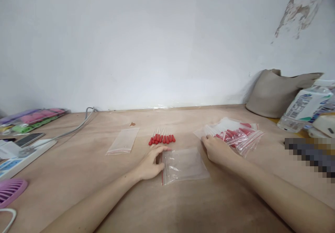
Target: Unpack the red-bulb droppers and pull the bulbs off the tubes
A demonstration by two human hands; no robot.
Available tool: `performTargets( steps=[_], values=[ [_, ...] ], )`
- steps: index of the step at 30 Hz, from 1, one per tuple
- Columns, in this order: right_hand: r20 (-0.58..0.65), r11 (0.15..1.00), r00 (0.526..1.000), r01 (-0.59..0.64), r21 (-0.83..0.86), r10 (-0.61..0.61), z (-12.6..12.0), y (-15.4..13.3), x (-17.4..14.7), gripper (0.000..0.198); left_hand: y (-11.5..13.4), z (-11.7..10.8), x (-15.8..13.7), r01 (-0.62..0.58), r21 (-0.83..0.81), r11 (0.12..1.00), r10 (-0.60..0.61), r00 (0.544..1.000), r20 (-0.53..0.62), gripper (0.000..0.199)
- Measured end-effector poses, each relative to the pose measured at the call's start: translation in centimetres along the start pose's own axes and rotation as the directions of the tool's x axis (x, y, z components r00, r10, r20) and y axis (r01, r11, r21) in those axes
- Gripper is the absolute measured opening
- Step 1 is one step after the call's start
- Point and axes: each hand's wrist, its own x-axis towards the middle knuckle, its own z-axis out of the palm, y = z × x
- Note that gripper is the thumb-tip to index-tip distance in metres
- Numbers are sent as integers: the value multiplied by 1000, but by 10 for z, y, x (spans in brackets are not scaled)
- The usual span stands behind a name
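Note:
A clear zip bag (187, 166) lies flat in front of me, its red-lined edge to the left. At that edge is my left hand (152, 162), thumb and forefinger apart and touching the bag. Just beyond lies a row of several glass droppers (162, 138) with red rubber bulbs toward me. My right hand (214, 149) is at the left edge of a pile of filled zip bags (235, 135), its fingers bent down and closed on the edge of a bag; the fingertips are partly hidden. Red bulbs show through the pile.
Another stack of clear zip bags (123, 141) lies left of the droppers. Farther left are a power strip (28, 159) with a grey cable, a phone (30, 139) and a purple slatted object (12, 192). A plastic bottle (303, 109) and a beige bag-like object (272, 93) stand at the right.

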Motion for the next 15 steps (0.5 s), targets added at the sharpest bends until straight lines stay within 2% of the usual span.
performTargets(
  steps=[3, 5, 7, 9, 13, 14, 15],
  values=[
    [-20, 998, 998, 58, 33, -57, -3, -4, -1, 29, -1, 4, 1, 88, 4, 996, -87, 995, -56, 33],
    [-54, 992, 993, 107, 69, -103, -4, -5, -2, 31, -2, 7, 1, 156, 17, 988, -154, 984, -89, 34],
    [-90, 985, 986, 145, 92, -137, -3, -6, -2, 34, -2, 8, 1, 237, 22, 971, -236, 970, -56, 34],
    [-116, 981, 981, 167, 100, -155, -2, -7, -1, 38, 0, 3, 0, 271, 26, 962, -271, 962, 27, 27],
    [-190, 980, 973, 156, 121, -131, 5, -8, -1, 35, 4, -27, 3, 112, -58, 992, -101, 980, 170, 20],
    [-210, 981, 970, 151, 125, -122, 7, -8, -1, 34, 2, -38, 5, 90, -104, 990, -72, 984, 163, 19],
    [-226, 981, 968, 143, 129, -111, 9, -9, -2, 32, -2, -50, 7, 99, -145, 984, -90, 994, 67, 20]
  ],
)
